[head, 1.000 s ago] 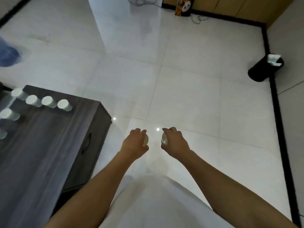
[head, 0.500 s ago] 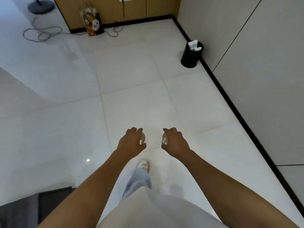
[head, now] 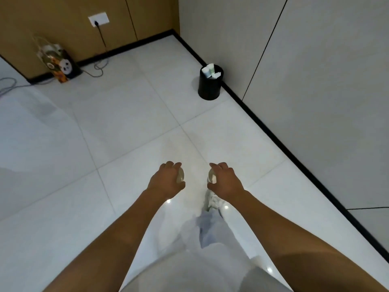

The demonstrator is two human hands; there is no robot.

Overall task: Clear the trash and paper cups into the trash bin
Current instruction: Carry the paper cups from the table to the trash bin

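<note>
Two bare forearms reach out over a white tiled floor (head: pixel 126 114), beside a pale panelled wall (head: pixel 315 81) with a black skirting, and ahead against that wall stands the black trash bin (head: pixel 209 89), well apart from the hands, with paper cups and scraps (head: pixel 210 70) poking from its top. A panda-printed bag (head: pixel 61 64) leans at the wooden wall on the far left. The left hand (head: pixel 166 182) grips a paper cup (head: pixel 180 175) and the right hand (head: pixel 226 181) grips another cup (head: pixel 211 177), fingers curled round each.
</note>
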